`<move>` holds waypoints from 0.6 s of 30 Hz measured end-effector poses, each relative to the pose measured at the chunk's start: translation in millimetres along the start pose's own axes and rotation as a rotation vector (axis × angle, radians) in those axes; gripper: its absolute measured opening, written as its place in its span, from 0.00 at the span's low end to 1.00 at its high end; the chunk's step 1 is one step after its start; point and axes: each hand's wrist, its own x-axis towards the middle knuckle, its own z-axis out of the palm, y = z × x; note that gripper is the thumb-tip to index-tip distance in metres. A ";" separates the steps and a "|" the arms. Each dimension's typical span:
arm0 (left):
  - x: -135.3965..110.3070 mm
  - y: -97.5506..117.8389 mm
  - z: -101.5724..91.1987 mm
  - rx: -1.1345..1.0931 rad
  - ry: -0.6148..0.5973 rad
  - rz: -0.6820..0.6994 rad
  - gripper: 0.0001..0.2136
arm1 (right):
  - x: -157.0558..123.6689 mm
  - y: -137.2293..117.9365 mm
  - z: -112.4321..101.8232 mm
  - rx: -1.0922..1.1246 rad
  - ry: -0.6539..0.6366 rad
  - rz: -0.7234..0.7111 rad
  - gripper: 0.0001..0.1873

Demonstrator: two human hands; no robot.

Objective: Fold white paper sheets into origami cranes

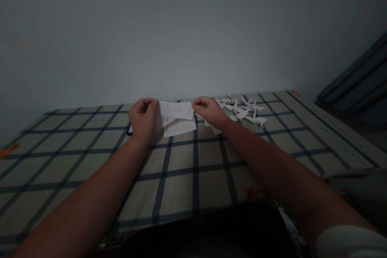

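A thin white rectangular paper slip (177,110) spans both forward-reaching arms, its ends pinched by left hand (143,117) and right hand (209,110).

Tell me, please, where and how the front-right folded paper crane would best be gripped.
Probably pinch the front-right crane by its middle, coming from the near side: thin flaps spread left and right, a point sticks up, and the other cranes lie behind it and to its left.
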 end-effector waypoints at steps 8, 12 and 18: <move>0.9 -7.1 0.4 -0.007 0.074 0.056 0.07 | 1.5 1.0 0.4 0.104 0.089 0.093 0.05; 1.6 -10.6 -1.4 -0.044 0.148 0.172 0.07 | 2.7 -6.3 0.5 0.231 0.140 0.223 0.05; -12.0 4.0 -1.8 0.096 -0.151 0.567 0.10 | -2.6 -18.0 10.2 0.380 -0.146 0.472 0.19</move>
